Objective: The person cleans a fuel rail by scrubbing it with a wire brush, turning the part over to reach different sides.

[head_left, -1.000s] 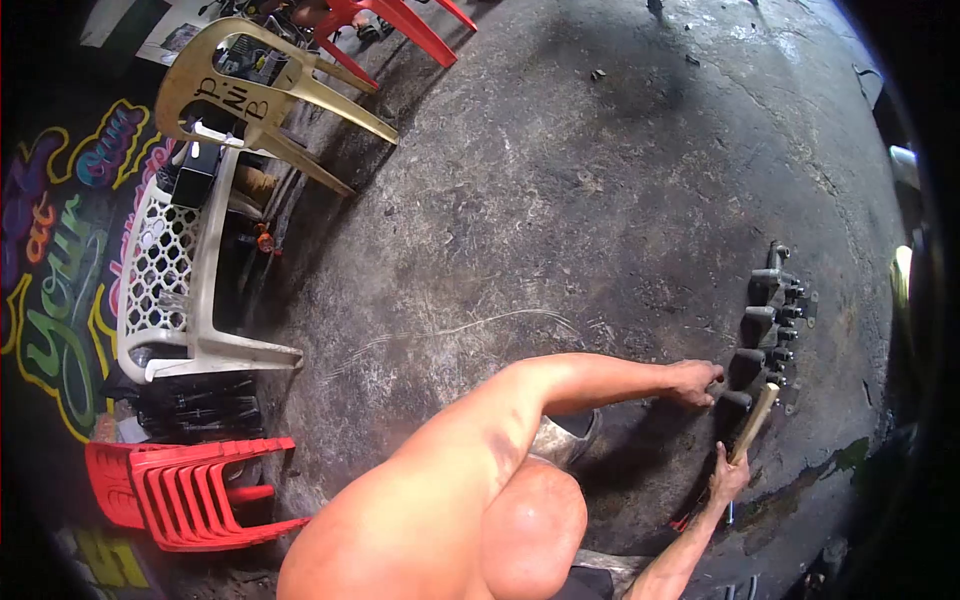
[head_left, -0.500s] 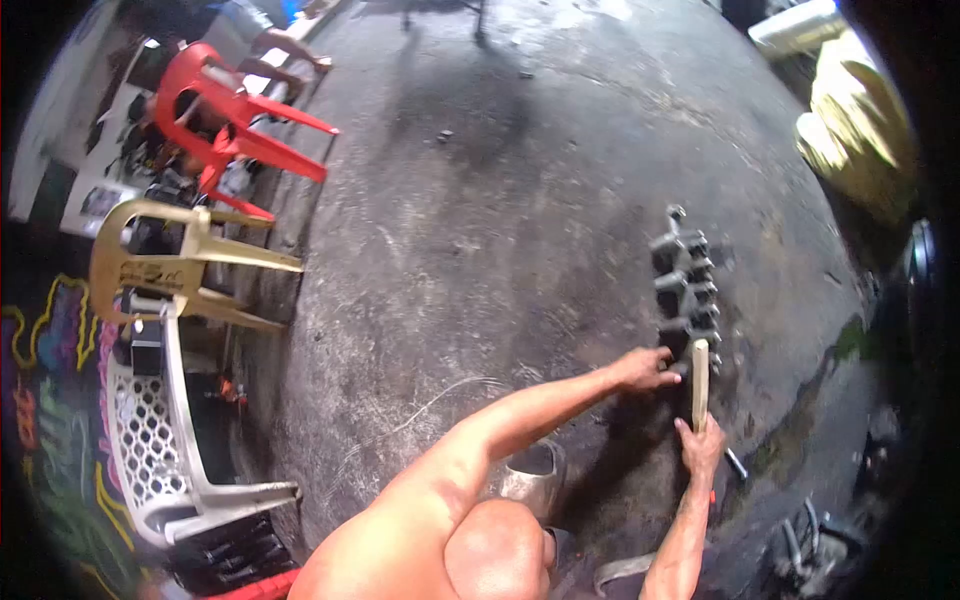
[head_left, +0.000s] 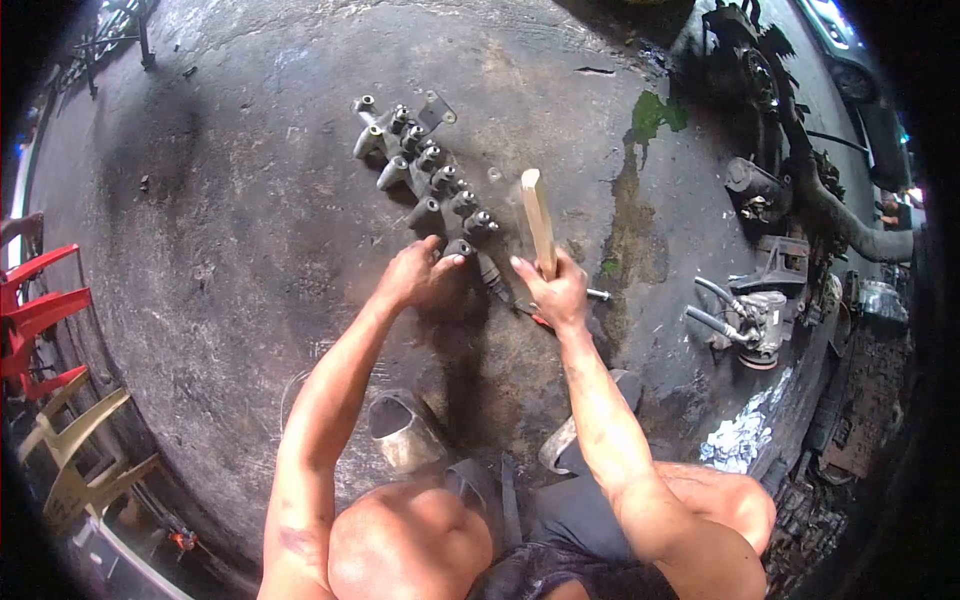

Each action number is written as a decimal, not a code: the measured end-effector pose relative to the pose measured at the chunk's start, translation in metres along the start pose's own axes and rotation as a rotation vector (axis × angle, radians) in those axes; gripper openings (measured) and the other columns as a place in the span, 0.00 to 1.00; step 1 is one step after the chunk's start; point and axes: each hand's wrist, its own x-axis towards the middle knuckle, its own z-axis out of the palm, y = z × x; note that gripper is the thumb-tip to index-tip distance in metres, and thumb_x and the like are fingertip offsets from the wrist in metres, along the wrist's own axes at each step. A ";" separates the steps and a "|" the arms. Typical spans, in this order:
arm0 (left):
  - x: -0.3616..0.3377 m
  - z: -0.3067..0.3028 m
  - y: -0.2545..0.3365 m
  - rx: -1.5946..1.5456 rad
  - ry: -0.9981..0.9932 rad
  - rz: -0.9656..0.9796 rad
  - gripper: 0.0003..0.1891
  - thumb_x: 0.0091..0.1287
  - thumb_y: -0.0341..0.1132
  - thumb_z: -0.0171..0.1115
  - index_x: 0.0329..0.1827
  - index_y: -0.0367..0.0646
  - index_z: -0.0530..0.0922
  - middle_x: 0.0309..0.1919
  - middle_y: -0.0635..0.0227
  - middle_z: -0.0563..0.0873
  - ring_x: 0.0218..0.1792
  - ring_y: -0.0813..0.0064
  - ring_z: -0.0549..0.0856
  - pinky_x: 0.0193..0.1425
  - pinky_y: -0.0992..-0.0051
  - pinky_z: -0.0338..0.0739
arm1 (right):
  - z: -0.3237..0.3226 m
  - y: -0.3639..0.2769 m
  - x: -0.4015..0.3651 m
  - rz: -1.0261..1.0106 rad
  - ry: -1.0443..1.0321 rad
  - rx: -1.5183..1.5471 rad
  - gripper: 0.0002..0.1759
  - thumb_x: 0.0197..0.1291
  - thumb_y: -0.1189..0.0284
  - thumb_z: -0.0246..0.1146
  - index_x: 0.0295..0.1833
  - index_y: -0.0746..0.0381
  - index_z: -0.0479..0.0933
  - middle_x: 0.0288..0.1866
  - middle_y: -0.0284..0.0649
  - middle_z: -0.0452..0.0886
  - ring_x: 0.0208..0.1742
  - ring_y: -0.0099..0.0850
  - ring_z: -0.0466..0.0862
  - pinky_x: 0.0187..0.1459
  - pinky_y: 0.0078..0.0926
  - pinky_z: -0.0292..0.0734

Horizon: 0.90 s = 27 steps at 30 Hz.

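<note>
A grey metal engine manifold (head_left: 398, 172) lies on the floor, with a row of tube stubs along one side and several dark fittings along the other. My left hand (head_left: 412, 273) is at its near end, fingers and thumb closed around the last stub. To the right, my right hand (head_left: 558, 292) is wrapped round the lower part of a pale wooden stick (head_left: 538, 215), which points up and away. The stick's top is apart from the manifold. Beneath and beside my right hand lie a red-tipped tool (head_left: 541, 321) and a thin metal rod (head_left: 598, 295), both partly hidden.
A metal pump-like part (head_left: 765, 325) with two pipes lies at the right, near other engine parts. A worn shoe (head_left: 405, 435) is close below my left forearm. Red (head_left: 40, 320) and tan (head_left: 75, 450) plastic chairs stand at the left. A green stain (head_left: 655, 117) marks the floor.
My view has swung right and down, so the manifold appears further left and the chairs slide to the left edge. The stick stays in my right hand; my left hand is now on the manifold's end.
</note>
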 end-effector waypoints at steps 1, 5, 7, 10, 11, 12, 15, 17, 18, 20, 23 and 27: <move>0.001 0.004 -0.005 0.031 0.036 0.046 0.31 0.67 0.60 0.63 0.53 0.36 0.78 0.49 0.42 0.84 0.55 0.44 0.83 0.54 0.52 0.77 | 0.004 -0.012 0.007 0.026 0.021 0.016 0.30 0.46 0.46 0.79 0.39 0.63 0.84 0.30 0.44 0.87 0.33 0.33 0.87 0.39 0.35 0.81; 0.006 0.005 -0.003 0.055 0.043 0.103 0.33 0.68 0.57 0.63 0.62 0.34 0.76 0.58 0.42 0.80 0.60 0.43 0.80 0.61 0.54 0.75 | 0.029 -0.042 0.044 -0.133 -0.043 -0.011 0.27 0.47 0.54 0.80 0.41 0.66 0.83 0.37 0.45 0.88 0.37 0.32 0.86 0.39 0.35 0.82; -0.001 0.002 0.016 0.039 0.095 0.168 0.29 0.70 0.51 0.63 0.61 0.31 0.76 0.54 0.40 0.83 0.56 0.43 0.82 0.60 0.57 0.75 | 0.039 -0.038 0.051 -0.153 -0.046 0.034 0.26 0.48 0.55 0.78 0.41 0.66 0.81 0.38 0.47 0.86 0.39 0.40 0.86 0.44 0.40 0.81; 0.003 0.007 0.007 -0.070 0.154 0.262 0.20 0.74 0.45 0.61 0.51 0.32 0.77 0.40 0.51 0.87 0.35 0.64 0.84 0.44 0.64 0.79 | 0.056 -0.027 0.064 -0.120 -0.032 0.114 0.21 0.52 0.56 0.75 0.42 0.61 0.82 0.36 0.47 0.84 0.39 0.45 0.85 0.45 0.46 0.79; 0.003 0.003 0.017 -0.132 0.083 0.206 0.20 0.74 0.46 0.62 0.49 0.33 0.77 0.37 0.56 0.86 0.28 0.69 0.80 0.34 0.68 0.76 | 0.030 -0.050 0.056 -0.094 -0.040 0.141 0.21 0.51 0.57 0.76 0.41 0.62 0.82 0.36 0.47 0.84 0.38 0.44 0.85 0.45 0.45 0.79; 0.007 -0.003 0.031 -0.171 0.004 0.131 0.19 0.74 0.47 0.62 0.46 0.35 0.77 0.34 0.61 0.85 0.21 0.75 0.76 0.25 0.72 0.72 | 0.054 -0.027 0.075 -0.076 -0.025 0.091 0.20 0.49 0.58 0.77 0.40 0.62 0.82 0.36 0.46 0.84 0.39 0.43 0.85 0.46 0.44 0.79; 0.017 0.000 0.011 -0.346 -0.089 0.013 0.22 0.74 0.53 0.60 0.45 0.38 0.78 0.27 0.69 0.81 0.14 0.84 0.68 0.17 0.77 0.59 | 0.057 -0.039 0.071 0.005 0.016 0.255 0.19 0.46 0.61 0.78 0.41 0.58 0.83 0.41 0.47 0.85 0.46 0.45 0.86 0.50 0.45 0.80; 0.005 -0.004 0.024 -0.399 -0.170 -0.064 0.24 0.74 0.56 0.57 0.48 0.39 0.80 0.28 0.72 0.80 0.16 0.85 0.67 0.19 0.77 0.60 | 0.072 -0.032 0.075 0.032 0.006 0.132 0.20 0.46 0.61 0.77 0.42 0.59 0.84 0.44 0.49 0.85 0.49 0.48 0.86 0.51 0.47 0.80; 0.000 -0.006 0.034 -0.430 -0.236 -0.119 0.25 0.75 0.57 0.56 0.50 0.40 0.80 0.29 0.73 0.79 0.17 0.85 0.67 0.20 0.77 0.60 | 0.059 -0.040 0.073 0.079 -0.112 0.147 0.21 0.46 0.61 0.77 0.43 0.60 0.83 0.45 0.50 0.85 0.50 0.49 0.86 0.51 0.48 0.80; 0.020 0.011 0.009 -0.462 -0.159 -0.047 0.27 0.75 0.60 0.54 0.52 0.41 0.81 0.30 0.76 0.78 0.19 0.86 0.66 0.21 0.79 0.59 | 0.062 -0.029 0.073 0.047 -0.089 0.116 0.24 0.46 0.61 0.76 0.46 0.64 0.82 0.48 0.53 0.85 0.52 0.52 0.84 0.53 0.50 0.79; 0.026 0.018 -0.001 -0.461 -0.092 -0.109 0.29 0.75 0.63 0.51 0.53 0.43 0.81 0.29 0.79 0.76 0.22 0.86 0.64 0.24 0.80 0.59 | 0.058 -0.022 0.040 0.006 -0.024 0.237 0.28 0.45 0.60 0.77 0.47 0.64 0.77 0.48 0.55 0.81 0.56 0.52 0.81 0.58 0.50 0.75; 0.057 0.009 -0.043 -0.355 -0.168 -0.097 0.31 0.74 0.66 0.49 0.51 0.43 0.81 0.28 0.77 0.76 0.23 0.83 0.68 0.25 0.79 0.63 | 0.052 -0.009 0.004 -0.019 0.008 0.205 0.24 0.44 0.61 0.76 0.45 0.62 0.78 0.46 0.52 0.80 0.50 0.51 0.82 0.53 0.50 0.76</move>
